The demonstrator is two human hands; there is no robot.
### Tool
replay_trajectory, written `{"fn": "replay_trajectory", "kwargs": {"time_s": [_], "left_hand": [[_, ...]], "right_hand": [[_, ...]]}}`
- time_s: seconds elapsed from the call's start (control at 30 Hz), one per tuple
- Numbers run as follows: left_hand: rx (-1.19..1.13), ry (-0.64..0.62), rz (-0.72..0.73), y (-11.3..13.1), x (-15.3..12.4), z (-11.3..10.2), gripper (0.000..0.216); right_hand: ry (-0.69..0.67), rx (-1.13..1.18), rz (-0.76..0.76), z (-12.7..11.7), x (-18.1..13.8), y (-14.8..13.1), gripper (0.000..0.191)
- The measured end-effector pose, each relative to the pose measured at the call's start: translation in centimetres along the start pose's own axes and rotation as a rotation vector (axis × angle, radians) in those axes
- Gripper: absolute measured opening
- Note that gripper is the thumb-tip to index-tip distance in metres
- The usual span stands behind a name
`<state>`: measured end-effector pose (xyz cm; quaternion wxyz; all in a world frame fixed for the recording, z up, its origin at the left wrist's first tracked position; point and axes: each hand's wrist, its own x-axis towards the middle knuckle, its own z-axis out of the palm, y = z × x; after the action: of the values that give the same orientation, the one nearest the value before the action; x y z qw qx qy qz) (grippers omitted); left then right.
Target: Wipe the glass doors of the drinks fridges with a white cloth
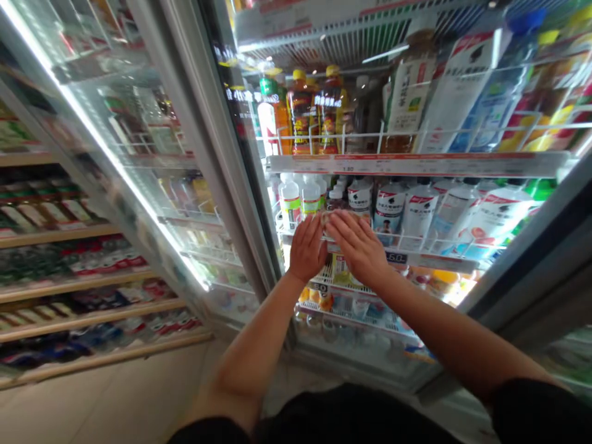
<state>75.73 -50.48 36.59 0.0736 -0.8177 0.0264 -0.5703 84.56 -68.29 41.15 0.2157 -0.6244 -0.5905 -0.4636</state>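
My left hand (pixel 308 248) and my right hand (pixel 359 245) are side by side at the front wire rail (pixel 416 242) of the middle shelf in an open drinks fridge. The fingers of both are stretched out and close together, tips nearly meeting. A small pale thing (pixel 324 216) shows at the fingertips; I cannot make out what it is. Just behind the hands stand white bottles with green labels (pixel 291 203), a small dark bottle (pixel 334 197) and white bottles with red labels (pixel 389 206).
The upper shelf carries orange-capped tea bottles (pixel 303 114) and tall white cartons (pixel 456 86), above a red and white price strip (pixel 416 164). Lower shelves hold more drinks (pixel 351 305). The glass door (pixel 139 160) is swung open on the left, with store shelving (pixel 69 234) beyond it.
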Motion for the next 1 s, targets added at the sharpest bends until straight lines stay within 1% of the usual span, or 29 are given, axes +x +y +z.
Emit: {"fn": "replay_trajectory", "kwargs": {"time_s": [0.07, 0.13, 0.2, 0.27, 0.33, 0.37, 0.43, 0.5, 0.53, 0.57, 0.6, 0.63, 0.73, 0.77, 0.8, 0.83, 0.87, 0.9, 0.93, 0.97, 1.0], "left_hand": [[0.003, 0.001, -0.004, -2.0, -0.3, -1.7, 0.063], [0.023, 0.007, -0.024, -3.9, -0.3, -3.2, 0.063], [0.029, -0.005, -0.019, -5.3, -0.4, -4.0, 0.064], [0.028, -0.030, 0.005, -6.1, -0.9, -4.3, 0.065], [0.043, -0.043, 0.015, -6.3, -2.0, -4.1, 0.067], [0.054, -0.038, 0.011, -6.2, -2.8, -3.8, 0.068], [0.070, -0.011, -0.002, -6.1, -4.2, -3.3, 0.069], [0.065, 0.028, -0.006, -6.2, -4.8, -2.9, 0.071], [0.059, 0.051, -0.005, -6.3, -4.4, -2.8, 0.071], [0.053, 0.077, -0.001, -6.5, -3.6, -2.9, 0.072], [0.049, 0.108, 0.005, -6.8, -2.3, -3.2, 0.072], [0.046, 0.142, 0.011, -7.1, -0.6, -3.6, 0.073], [0.024, 0.242, -0.001, -8.2, 6.0, -5.2, 0.072], [0.004, 0.260, -0.022, -8.5, 8.1, -5.6, 0.070], [-0.024, 0.247, -0.036, -8.8, 9.9, -5.9, 0.068], [-0.049, 0.227, -0.050, -9.0, 11.3, -6.0, 0.066], [-0.068, 0.203, -0.062, -9.1, 12.3, -6.0, 0.064], [-0.080, 0.178, -0.069, -9.2, 12.9, -5.9, 0.062], [-0.084, 0.160, -0.072, -9.2, 13.2, -5.7, 0.061], [-0.083, 0.149, -0.072, -9.2, 13.2, -5.4, 0.061], [-0.077, 0.147, -0.070, -9.3, 13.0, -5.1, 0.061]], "right_hand": [[-0.056, 0.004, -0.060, 0.7, 0.0, -0.7, 0.075], [-0.024, -0.010, -0.043, 0.2, 1.9, 0.0, 0.074], [0.089, -0.054, 0.038, -0.9, 5.2, 1.2, 0.070], [0.232, -0.112, 0.145, -1.8, 8.6, 2.1, 0.063], [0.321, -0.153, 0.231, -1.8, 10.5, 1.6, 0.060], [0.327, -0.160, 0.246, -1.3, 10.8, 0.8, 0.061], [0.249, -0.154, 0.198, 0.2, 10.0, -1.2, 0.067], [0.062, -0.126, 0.019, 1.6, 8.9, -2.9, 0.073], [-0.004, -0.120, -0.044, 1.9, 8.7, -3.2, 0.075], [-0.037, -0.119, -0.082, 1.8, 8.9, -3.0, 0.076], [-0.024, -0.125, -0.080, 1.3, 9.4, -2.4, 0.075], [0.038, -0.137, -0.043, 0.4, 10.3, -1.4, 0.074], [0.333, -0.186, 0.151, -2.7, 13.4, 2.2, 0.064], [0.393, -0.198, 0.213, -3.4, 13.8, 3.0, 0.062], [0.440, -0.204, 0.252, -3.7, 13.8, 3.4, 0.060], [0.459, -0.204, 0.264, -3.7, 13.2, 3.4, 0.060], [0.438, -0.198, 0.240, -3.4, 12.3, 2.9, 0.061], [0.393, -0.192, 0.180, -2.9, 11.0, 2.2, 0.063], [0.302, -0.182, 0.101, -2.5, 9.8, 1.5, 0.066], [0.151, -0.181, -0.016, -2.2, 8.7, 0.9, 0.068], [0.064, -0.190, -0.081, -2.2, 7.9, 0.6, 0.068]]}}
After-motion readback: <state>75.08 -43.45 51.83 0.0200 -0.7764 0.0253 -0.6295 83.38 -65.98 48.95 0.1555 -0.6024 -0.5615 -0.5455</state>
